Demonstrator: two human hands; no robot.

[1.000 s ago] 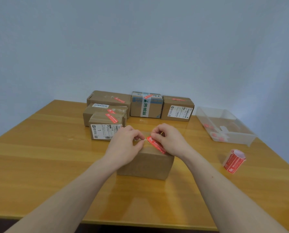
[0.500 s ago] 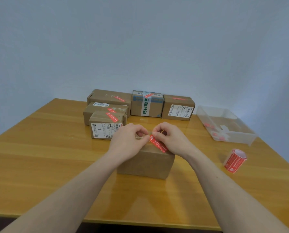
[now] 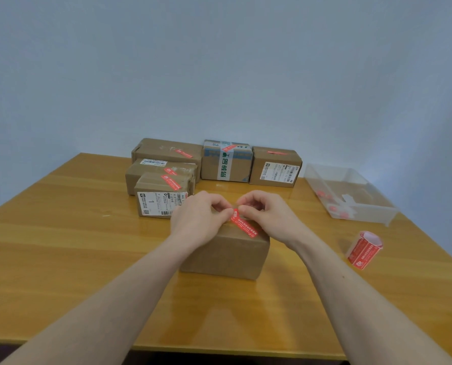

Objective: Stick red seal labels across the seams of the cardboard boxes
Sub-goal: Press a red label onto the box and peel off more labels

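A plain cardboard box point(image 3: 227, 255) stands in front of me near the middle of the table. A red seal label point(image 3: 244, 224) lies slantwise on its top, its near end down on the cardboard and its far end lifted. My left hand point(image 3: 200, 222) pinches that far end from the left. My right hand point(image 3: 268, 216) pinches the label from the right with curled fingers. The box's seam is hidden under my hands.
Several cardboard boxes point(image 3: 167, 177) with red labels stand grouped at the back, the nearest point(image 3: 161, 197) just behind my left hand. A roll of red labels point(image 3: 364, 249) lies at the right. A clear plastic bin point(image 3: 351, 192) sits at the back right.
Both hands have shifted slightly away from me along the box top, and the label's near end now lies flat on the cardboard.
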